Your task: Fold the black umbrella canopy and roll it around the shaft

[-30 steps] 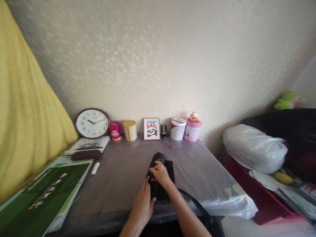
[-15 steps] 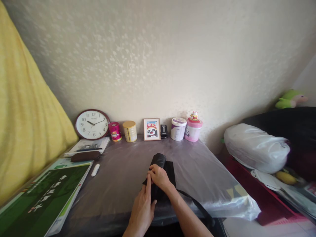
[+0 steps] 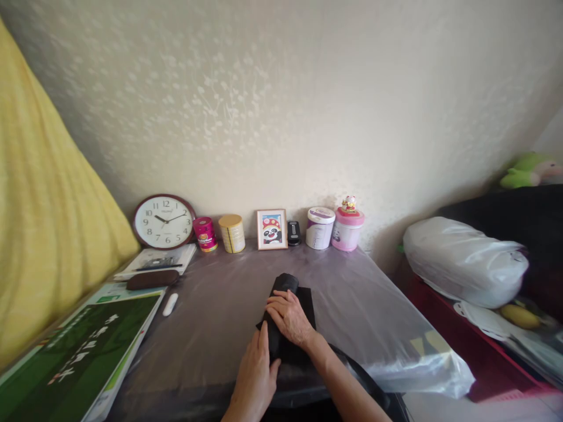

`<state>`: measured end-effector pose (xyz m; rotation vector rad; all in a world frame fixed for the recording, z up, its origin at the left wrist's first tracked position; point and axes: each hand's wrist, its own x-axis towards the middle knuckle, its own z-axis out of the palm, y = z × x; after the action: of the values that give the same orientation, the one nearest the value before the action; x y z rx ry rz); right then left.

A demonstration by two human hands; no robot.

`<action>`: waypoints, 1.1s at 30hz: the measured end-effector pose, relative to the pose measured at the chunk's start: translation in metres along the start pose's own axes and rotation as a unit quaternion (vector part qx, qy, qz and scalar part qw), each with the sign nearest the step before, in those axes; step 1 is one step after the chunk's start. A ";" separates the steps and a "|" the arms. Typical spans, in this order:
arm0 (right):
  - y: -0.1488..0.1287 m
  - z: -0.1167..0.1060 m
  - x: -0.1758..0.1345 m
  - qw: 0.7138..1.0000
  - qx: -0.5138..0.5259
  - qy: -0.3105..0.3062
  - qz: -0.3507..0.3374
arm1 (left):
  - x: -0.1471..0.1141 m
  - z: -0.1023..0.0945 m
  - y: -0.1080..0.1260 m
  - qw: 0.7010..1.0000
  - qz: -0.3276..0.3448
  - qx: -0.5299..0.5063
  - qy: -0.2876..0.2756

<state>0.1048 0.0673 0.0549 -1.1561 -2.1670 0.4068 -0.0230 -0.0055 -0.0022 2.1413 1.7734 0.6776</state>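
Observation:
A black rolled bundle (image 3: 285,282) of soft-looking material lies lengthwise near the table's front edge, with a flat black flap (image 3: 307,302) along its right side. My right hand (image 3: 288,316) is laid across the top of the roll, its fingers curved over to the left side. Against the roll's left side is my left hand (image 3: 254,366), with part of the bundle between its long fingers and its thumb. A black strap (image 3: 354,364) runs from beside the bundle over the front edge at the right. My hands cover much of the roll's middle.
Green-covered books (image 3: 83,346), a brown case (image 3: 152,279) and a white oblong item (image 3: 170,305) lie at left. Along the wall stand a clock (image 3: 165,221), cans, a framed panda picture (image 3: 271,230) and tubs (image 3: 320,228). Plastic sheeting covers the table (image 3: 220,293).
My right hand has shifted slightly and flattened, its fingers now reaching further across the roll. My left hand has slid a little lower along the side. The view has turned slightly.

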 end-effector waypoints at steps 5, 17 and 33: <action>0.030 0.010 0.024 0.999 -0.036 -0.002 0.016 | 0.000 0.003 -0.004 1.000 -0.004 0.000 -0.011; 0.077 -0.022 0.030 0.955 0.015 0.139 0.263 | 0.002 -0.010 0.008 0.999 -0.022 0.009 -0.034; 0.051 -0.034 -0.031 0.899 0.213 0.078 0.375 | -0.002 -0.016 0.011 0.997 -0.019 -0.065 0.025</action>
<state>0.1721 0.0694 0.0404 -1.6507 -1.3175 1.0182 -0.0217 -0.0107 0.0165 2.0180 1.7398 0.8188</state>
